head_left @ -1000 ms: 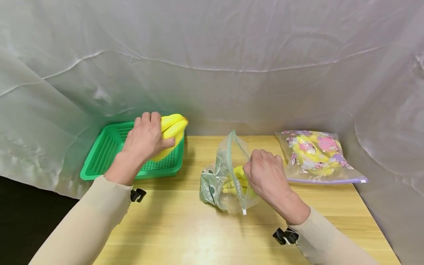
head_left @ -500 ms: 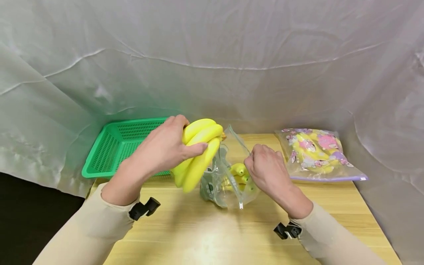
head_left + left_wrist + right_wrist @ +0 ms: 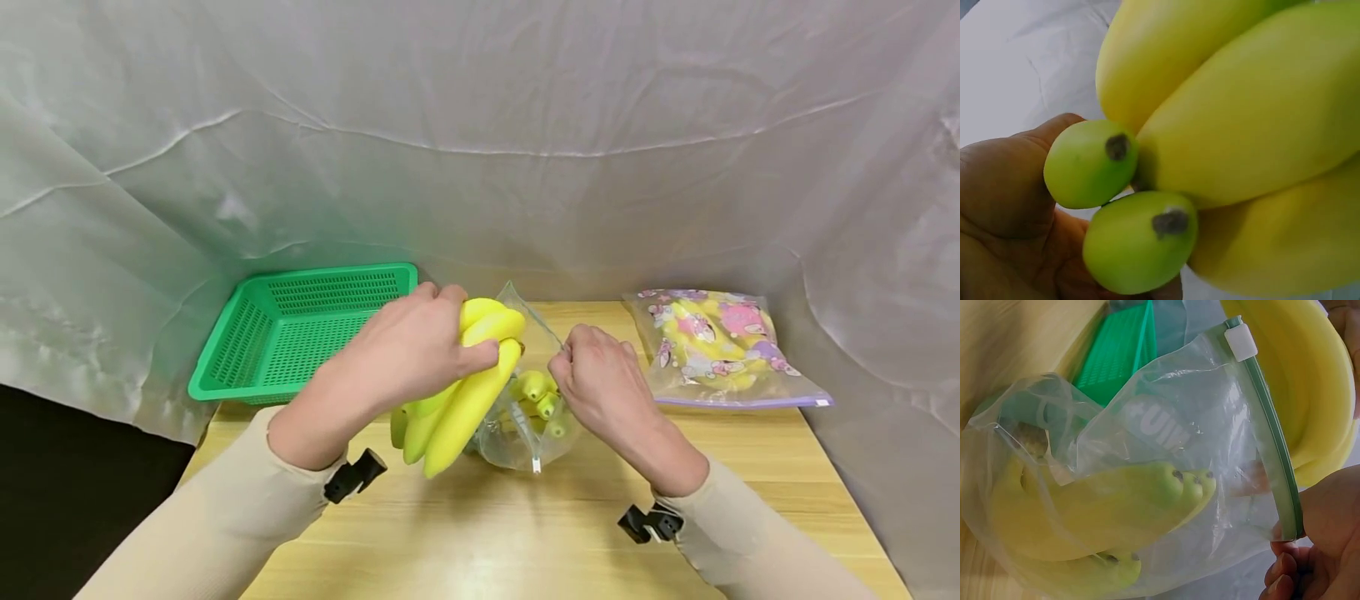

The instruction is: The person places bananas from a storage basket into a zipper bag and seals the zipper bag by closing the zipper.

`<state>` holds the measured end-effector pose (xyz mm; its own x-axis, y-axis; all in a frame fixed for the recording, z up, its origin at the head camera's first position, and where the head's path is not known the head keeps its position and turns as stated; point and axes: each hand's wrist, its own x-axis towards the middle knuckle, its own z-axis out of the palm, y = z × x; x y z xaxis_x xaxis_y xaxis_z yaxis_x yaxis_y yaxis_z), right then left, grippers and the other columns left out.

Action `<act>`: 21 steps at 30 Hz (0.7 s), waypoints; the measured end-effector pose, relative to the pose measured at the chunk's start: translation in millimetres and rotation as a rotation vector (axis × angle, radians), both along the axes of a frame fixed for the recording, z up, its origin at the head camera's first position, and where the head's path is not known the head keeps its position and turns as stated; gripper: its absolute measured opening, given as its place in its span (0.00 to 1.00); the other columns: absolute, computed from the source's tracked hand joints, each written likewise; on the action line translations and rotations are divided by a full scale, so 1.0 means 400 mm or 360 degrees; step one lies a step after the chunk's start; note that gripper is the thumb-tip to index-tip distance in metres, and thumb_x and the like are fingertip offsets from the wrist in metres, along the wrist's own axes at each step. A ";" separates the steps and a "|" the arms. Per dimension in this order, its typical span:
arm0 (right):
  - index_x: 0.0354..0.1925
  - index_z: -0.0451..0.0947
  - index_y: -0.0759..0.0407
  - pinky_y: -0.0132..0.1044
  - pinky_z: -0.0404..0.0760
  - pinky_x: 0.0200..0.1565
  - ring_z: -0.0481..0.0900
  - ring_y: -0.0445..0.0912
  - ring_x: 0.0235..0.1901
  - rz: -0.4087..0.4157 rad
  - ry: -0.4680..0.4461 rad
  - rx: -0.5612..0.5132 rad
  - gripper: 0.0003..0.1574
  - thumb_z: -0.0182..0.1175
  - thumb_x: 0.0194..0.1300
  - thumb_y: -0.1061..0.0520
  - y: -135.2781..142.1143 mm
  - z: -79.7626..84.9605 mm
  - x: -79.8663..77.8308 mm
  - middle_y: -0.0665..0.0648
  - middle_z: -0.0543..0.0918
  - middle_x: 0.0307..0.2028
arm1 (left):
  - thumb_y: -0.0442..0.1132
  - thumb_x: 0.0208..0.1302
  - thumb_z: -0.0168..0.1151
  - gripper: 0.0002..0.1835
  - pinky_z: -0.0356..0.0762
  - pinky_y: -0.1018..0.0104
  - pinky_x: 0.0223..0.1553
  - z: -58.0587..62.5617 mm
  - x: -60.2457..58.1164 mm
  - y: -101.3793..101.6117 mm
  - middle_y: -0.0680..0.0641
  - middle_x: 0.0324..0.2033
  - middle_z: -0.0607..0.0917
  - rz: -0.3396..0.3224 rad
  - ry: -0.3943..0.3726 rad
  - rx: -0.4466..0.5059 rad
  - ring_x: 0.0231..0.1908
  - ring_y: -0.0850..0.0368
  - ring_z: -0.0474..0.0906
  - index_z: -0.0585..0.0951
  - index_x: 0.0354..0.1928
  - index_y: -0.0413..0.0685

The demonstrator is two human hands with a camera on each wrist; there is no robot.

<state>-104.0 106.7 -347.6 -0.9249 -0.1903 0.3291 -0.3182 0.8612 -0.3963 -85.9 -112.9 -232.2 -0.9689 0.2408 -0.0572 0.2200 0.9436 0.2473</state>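
Observation:
A bunch of yellow bananas (image 3: pixel 468 400) with greenish tips is gripped from above by my left hand (image 3: pixel 408 346), the thumb across its front. In the left wrist view the bananas (image 3: pixel 1254 119) fill most of the picture. The bunch hangs at the left side of the mouth of a clear zip bag (image 3: pixel 517 446). My right hand (image 3: pixel 603 375) pinches the bag's green zip edge and holds the mouth apart. Inside the bag (image 3: pixel 1166 437) lies another bunch of bananas (image 3: pixel 1097 512), as the right wrist view shows. A white slider (image 3: pixel 1241 342) sits at one end of the zip.
A green plastic basket (image 3: pixel 300 333) stands at the back left with nothing in it. At the back right lies a printed zip bag (image 3: pixel 712 342) with yellow contents and a purple zip. Grey cloth (image 3: pixel 480 167) hangs behind the wooden table (image 3: pixel 525 542).
My left hand has carried the banana bunch rightward from over the basket to the bag's mouth. My right hand stays nearly in place, and the bag's mouth leans slightly left.

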 end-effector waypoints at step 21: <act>0.24 0.65 0.54 0.40 0.63 0.33 0.66 0.47 0.24 0.0062 -0.0014 -0.0042 0.10 0.47 0.62 0.58 -0.022 0.011 0.016 0.52 0.69 0.22 | 0.57 0.70 0.44 0.26 0.76 0.56 0.39 -0.056 -0.120 0.078 0.43 0.51 0.77 0.0104 -0.0082 -0.0307 0.44 0.50 0.73 0.75 0.61 0.50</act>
